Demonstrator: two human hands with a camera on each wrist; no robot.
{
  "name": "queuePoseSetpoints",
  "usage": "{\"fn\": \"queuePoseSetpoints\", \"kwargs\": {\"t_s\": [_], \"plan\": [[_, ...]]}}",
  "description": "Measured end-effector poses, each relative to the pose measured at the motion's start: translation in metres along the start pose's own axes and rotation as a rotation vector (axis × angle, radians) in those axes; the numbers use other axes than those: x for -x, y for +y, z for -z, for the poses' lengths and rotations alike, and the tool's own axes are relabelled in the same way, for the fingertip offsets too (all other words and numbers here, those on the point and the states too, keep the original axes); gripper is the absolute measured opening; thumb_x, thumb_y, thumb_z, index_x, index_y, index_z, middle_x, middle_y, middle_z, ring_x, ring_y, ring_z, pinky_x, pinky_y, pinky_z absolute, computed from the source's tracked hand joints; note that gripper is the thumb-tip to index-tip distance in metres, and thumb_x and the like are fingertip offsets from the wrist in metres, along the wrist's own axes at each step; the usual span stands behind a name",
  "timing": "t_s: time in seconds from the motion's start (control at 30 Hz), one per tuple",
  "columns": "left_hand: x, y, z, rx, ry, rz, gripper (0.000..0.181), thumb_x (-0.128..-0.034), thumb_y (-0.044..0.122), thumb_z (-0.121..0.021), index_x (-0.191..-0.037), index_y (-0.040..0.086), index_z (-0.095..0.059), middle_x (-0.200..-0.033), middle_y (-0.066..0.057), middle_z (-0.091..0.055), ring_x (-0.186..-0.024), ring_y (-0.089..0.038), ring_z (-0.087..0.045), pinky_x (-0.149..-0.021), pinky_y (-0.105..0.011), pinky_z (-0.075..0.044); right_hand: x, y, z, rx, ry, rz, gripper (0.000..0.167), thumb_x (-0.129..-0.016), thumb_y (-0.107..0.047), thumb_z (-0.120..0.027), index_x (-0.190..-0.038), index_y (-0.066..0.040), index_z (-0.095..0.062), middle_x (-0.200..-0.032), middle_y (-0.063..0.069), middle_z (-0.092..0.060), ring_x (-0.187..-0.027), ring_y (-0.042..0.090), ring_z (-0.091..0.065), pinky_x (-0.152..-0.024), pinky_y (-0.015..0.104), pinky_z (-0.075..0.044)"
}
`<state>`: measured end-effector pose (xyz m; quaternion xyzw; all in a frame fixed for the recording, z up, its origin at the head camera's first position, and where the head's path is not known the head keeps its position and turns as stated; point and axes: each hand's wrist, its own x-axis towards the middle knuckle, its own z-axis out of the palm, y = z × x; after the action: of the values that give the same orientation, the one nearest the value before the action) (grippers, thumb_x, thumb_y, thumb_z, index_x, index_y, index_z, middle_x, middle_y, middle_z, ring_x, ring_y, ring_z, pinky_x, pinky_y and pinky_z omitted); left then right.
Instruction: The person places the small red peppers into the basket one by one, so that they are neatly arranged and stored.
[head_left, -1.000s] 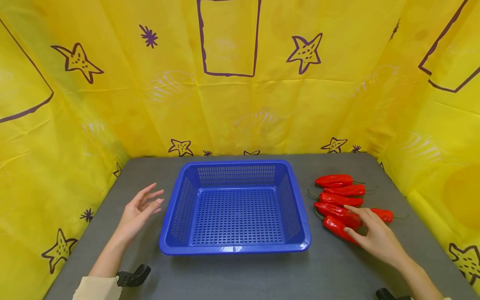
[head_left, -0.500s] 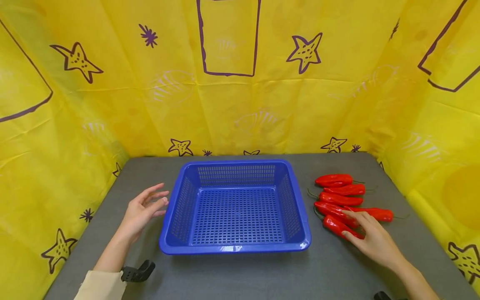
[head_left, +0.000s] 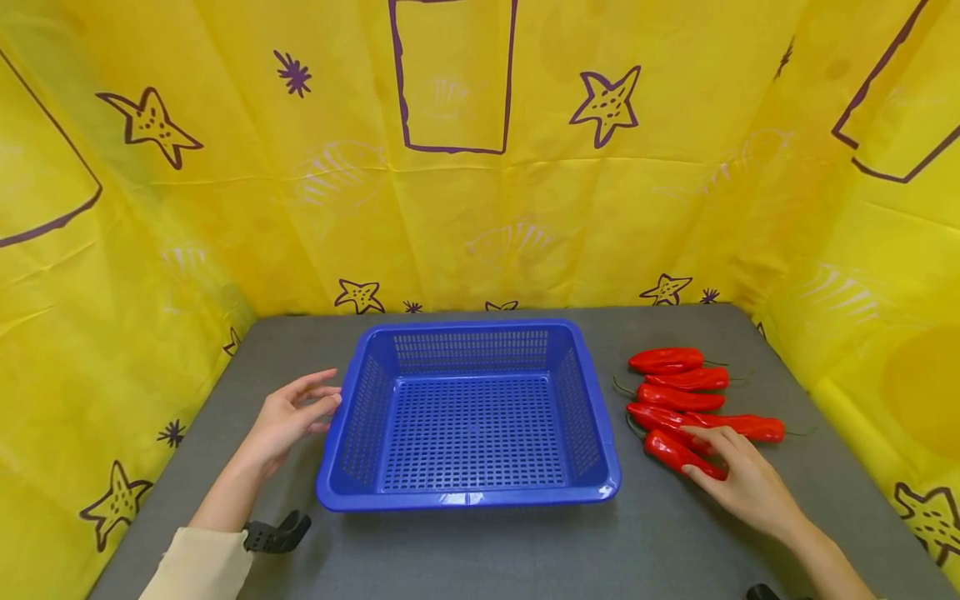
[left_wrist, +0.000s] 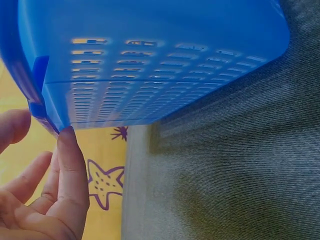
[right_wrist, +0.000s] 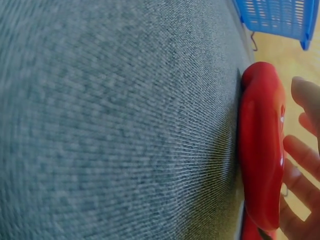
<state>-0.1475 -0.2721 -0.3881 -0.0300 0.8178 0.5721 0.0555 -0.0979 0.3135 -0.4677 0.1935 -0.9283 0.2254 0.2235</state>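
A blue plastic basket (head_left: 474, 433) stands upright with nothing inside. At its left rim is my left hand (head_left: 288, 421), fingers spread; in the left wrist view a fingertip of this hand (left_wrist: 47, 200) meets the rim of the basket (left_wrist: 140, 95). Several red peppers with green stems lie to the right of the basket. My right hand (head_left: 750, 483) is over the nearest pepper (head_left: 678, 454), its fingers relaxed and apart. From the right wrist, this pepper (right_wrist: 262, 145) lies beside the fingers of my right hand (right_wrist: 302, 175); whether they touch it I cannot tell.
The grey table (head_left: 480, 554) carries the basket and the peppers. Yellow cloth (head_left: 465, 200) with starfish and fish drawings hangs behind and on both sides. Another pepper (head_left: 753, 427) lies just beyond my right hand, pointing to the right.
My left hand has moved right, up to the basket's left rim. My right hand has drawn slightly nearer to me, uncovering more of the pepper behind it. Basket and peppers stay in place.
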Motion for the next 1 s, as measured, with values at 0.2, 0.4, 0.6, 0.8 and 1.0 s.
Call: {"fn": "queuePoseSetpoints", "kwargs": {"t_s": [0.2, 0.4, 0.6, 0.8, 1.0], "plan": [[-0.0038, 0.0005, -0.0001, -0.032, -0.032, 0.034, 0.061, -0.0861, 0.025, -0.065, -0.137, 0.003, -0.04, -0.116, -0.021, -0.056, -0.08, -0.009, -0.065, -0.071, -0.032, -0.056, 0.0003, 0.0004, -0.0011, 0.008, 0.014, 0.007, 0.059, -0.056, -0.01, -0.085, -0.111, -0.013, -0.064, -0.09, -0.007, -0.057, -0.08, 0.006, -0.046, -0.069, 0.016, -0.039], [-0.0048, 0.0004, -0.0018, -0.032, -0.053, 0.05, 0.06, -0.0864, 0.022, -0.065, -0.138, 0.005, -0.04, -0.114, -0.019, -0.057, -0.079, -0.01, -0.064, -0.07, -0.032, -0.055, 0.0023, -0.0001, -0.0025, 0.038, 0.014, 0.015, 0.058, -0.055, -0.011, -0.085, -0.11, -0.013, -0.066, -0.092, -0.005, -0.058, -0.081, 0.009, -0.047, -0.069, 0.021, -0.039], [-0.0039, 0.0001, -0.0025, -0.01, -0.069, 0.051, 0.059, -0.0871, 0.02, -0.064, -0.138, 0.004, -0.039, -0.114, -0.02, -0.058, -0.078, -0.012, -0.065, -0.069, -0.034, -0.055, 0.0043, -0.0006, -0.0036, 0.085, -0.004, 0.015, 0.055, -0.056, -0.013, -0.084, -0.108, -0.013, -0.067, -0.092, -0.005, -0.059, -0.081, 0.014, -0.05, -0.07, 0.026, -0.04], [-0.0043, -0.0015, -0.0027, -0.007, -0.071, 0.061, 0.06, -0.0866, 0.022, -0.064, -0.138, 0.005, -0.039, -0.109, -0.016, -0.06, -0.079, -0.014, -0.065, -0.069, -0.034, -0.055, 0.0056, -0.0013, -0.0056, 0.109, -0.028, 0.021, 0.053, -0.056, -0.015, -0.084, -0.106, -0.013, -0.067, -0.09, -0.004, -0.058, -0.079, 0.016, -0.053, -0.069, 0.032, -0.044], [-0.0043, -0.0018, -0.0031, -0.009, -0.077, 0.075, 0.06, -0.0867, 0.024, -0.064, -0.138, 0.007, -0.039, -0.107, -0.015, -0.061, -0.08, -0.017, -0.065, -0.07, -0.036, -0.056, 0.0065, -0.004, -0.007, 0.086, -0.053, -0.02, 0.053, -0.059, -0.015, -0.084, -0.108, -0.014, -0.065, -0.095, 0.001, -0.06, -0.084, 0.023, -0.059, -0.069, 0.046, -0.05]]}}
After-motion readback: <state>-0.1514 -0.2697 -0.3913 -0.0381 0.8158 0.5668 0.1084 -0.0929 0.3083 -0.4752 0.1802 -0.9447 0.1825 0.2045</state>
